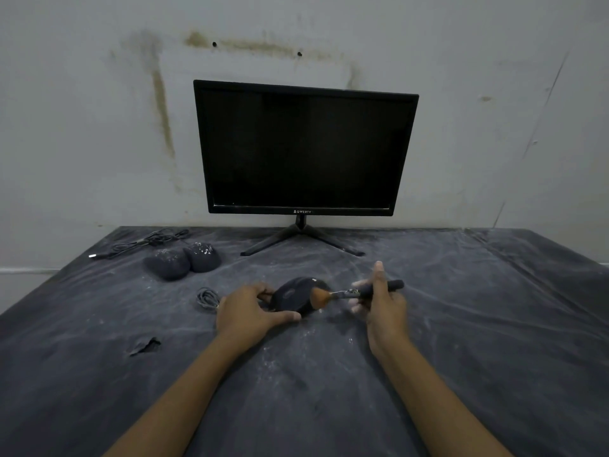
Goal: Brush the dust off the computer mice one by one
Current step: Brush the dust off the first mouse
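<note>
Black monitor bezel reads "QWERTY".

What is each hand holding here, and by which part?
The left hand grips the mouse by its sides; the right hand holds the brush by its dark handle, bristles touching the mouse.
</note>
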